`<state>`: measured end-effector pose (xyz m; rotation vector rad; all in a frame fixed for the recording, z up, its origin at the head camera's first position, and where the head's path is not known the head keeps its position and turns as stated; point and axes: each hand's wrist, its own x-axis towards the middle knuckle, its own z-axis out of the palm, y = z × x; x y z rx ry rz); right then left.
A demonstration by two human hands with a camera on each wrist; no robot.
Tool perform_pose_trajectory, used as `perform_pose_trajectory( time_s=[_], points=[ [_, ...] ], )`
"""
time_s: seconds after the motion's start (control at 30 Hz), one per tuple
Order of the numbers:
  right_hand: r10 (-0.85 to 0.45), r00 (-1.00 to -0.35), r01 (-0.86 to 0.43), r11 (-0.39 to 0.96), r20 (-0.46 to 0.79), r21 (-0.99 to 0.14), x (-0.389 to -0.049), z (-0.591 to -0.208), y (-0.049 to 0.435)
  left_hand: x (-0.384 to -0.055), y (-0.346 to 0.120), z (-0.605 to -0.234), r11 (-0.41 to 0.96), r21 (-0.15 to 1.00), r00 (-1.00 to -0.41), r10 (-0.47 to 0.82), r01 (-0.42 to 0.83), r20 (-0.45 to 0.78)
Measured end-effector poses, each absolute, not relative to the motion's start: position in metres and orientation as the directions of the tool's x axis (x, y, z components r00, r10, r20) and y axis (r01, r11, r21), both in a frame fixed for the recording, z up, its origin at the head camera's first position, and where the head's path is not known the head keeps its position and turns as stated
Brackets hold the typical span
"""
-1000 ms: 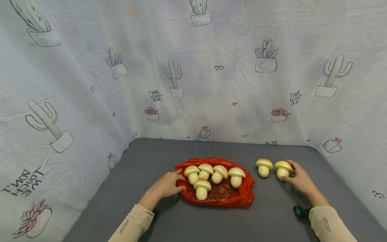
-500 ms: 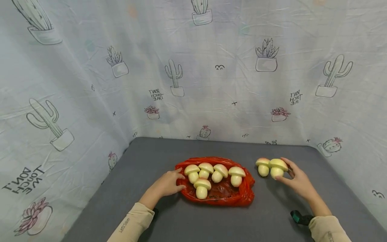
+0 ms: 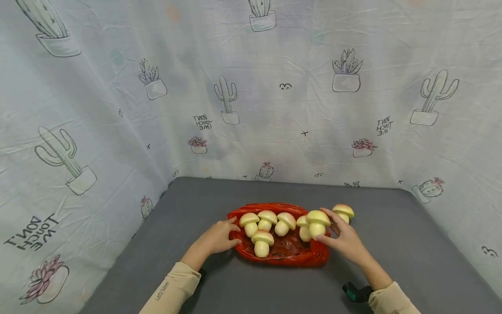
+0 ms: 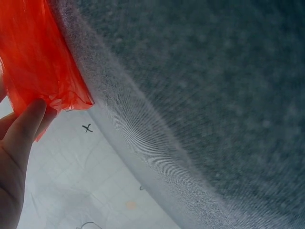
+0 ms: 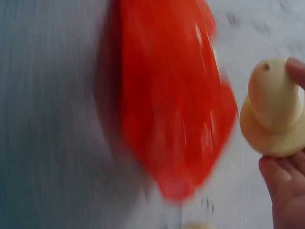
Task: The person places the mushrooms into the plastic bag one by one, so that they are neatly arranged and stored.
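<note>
My left hand (image 3: pixel 215 237) pinches the left edge of a red plastic bag (image 3: pixel 319 259), its rim spread wide on the table. In the left wrist view, the fingers (image 4: pixel 28 121) hold the thin red plastic. Several pale mushrooms with smooth rounded caps, such as the front mushroom (image 3: pixel 262 244), stand inside the bag. At the bag's right end, my right hand (image 3: pixel 347 244) holds another mushroom (image 5: pixel 274 102) by cap and stem, above the rim. This mushroom partly covers one in the bag. Beyond the right hand, a single mushroom (image 3: pixel 343 211) stands on the table, its stem partly hidden.
The grey table (image 3: pixel 251 292) stretches out around the bag. Behind and to the sides hangs a pale curtain (image 3: pixel 259 96) printed with cacti. A dark strap device (image 3: pixel 354 292) sits at the right wrist.
My right hand has lifted the nearer of the two loose mushrooms and carried it left, over the bag's right end. The left hand stays on the bag's edge.
</note>
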<state>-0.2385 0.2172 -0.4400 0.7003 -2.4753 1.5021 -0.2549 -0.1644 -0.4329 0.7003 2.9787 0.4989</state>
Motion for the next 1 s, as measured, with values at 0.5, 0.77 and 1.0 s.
perform_pose_trajectory(
  time_s=[0.5,0.77,1.0],
  points=[
    [-0.411,-0.881,-0.441,0.538,0.233,-0.719,-0.228,-0.454,0.139,-0.255,-0.166,-0.432,0.846,0.325,-0.898,0.440,0.422,0.022],
    [-0.417,-0.879,-0.447,0.554,0.230,-0.702,-0.230,-0.460,0.133,-0.257,-0.166,-0.434,0.825,0.330,-0.883,0.465,0.458,0.064],
    [-0.444,-0.879,-0.427,0.574,0.173,-0.699,-0.231,-0.465,0.130,-0.256,-0.166,-0.435,0.824,0.341,-0.884,0.464,0.453,0.054]
  ],
)
